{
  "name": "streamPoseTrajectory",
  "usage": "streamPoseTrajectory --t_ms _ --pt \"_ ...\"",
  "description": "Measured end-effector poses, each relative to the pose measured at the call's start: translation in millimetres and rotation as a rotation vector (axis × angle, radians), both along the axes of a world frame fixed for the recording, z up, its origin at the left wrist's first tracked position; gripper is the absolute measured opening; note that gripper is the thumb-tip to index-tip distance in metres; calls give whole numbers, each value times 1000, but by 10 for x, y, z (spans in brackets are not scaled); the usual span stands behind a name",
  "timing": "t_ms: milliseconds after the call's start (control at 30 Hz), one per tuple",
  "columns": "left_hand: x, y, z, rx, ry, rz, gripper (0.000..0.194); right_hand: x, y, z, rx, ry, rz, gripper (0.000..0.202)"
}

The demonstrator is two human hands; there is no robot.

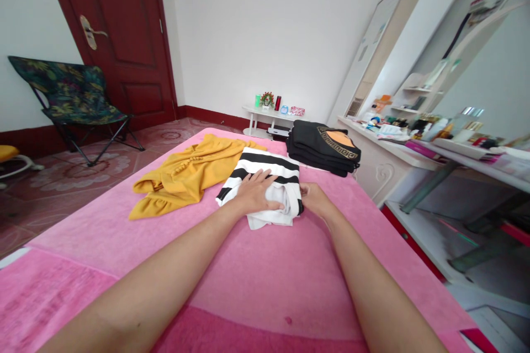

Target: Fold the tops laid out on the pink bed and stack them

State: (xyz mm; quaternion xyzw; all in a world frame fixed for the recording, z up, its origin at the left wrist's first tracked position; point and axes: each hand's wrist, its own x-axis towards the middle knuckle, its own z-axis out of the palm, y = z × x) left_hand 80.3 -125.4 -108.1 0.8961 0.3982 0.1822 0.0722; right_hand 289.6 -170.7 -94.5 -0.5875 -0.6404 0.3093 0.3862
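In the middle of the pink cover (pixel 285 270) lies a folded black-and-white striped garment (pixel 269 168), its white collar facing the near side. The left hand (pixel 257 194) rests flat on top of it, fingers apart and thumb spread toward the collar. The right hand (pixel 317 199) is at the garment's right edge, its fingers curled and partly hidden; I cannot tell whether they are clamped on the cloth. Just to the left, a yellow garment (pixel 194 171) lies loosely spread and wrinkled. On the far right of the cover sits a folded black pile (pixel 318 149) with a gold-patterned band. A low white table (pixel 273 112) stands beyond the far edge.
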Motion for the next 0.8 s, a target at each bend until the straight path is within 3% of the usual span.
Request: streamPoseTrajectory --t_ms 233,367,500,633,800 --pt "-3 3 -16 9 -8 -5 95 -115 -9 54 8 -529 -140 21" --pt "-5 -2 -10 4 -10 -6 94 -186 -34 88 -3 -681 -231 21" --pt "-8 -10 2 -2 -14 -6 96 -98 -40 144 13 -658 -281 13" --pt "-16 -3 2 4 -27 -16 97 173 -35 191 -1 -513 -308 11" --pt "-31 10 -12 8 -20 -26 98 439 -32 -38 -96 -306 -335 17"
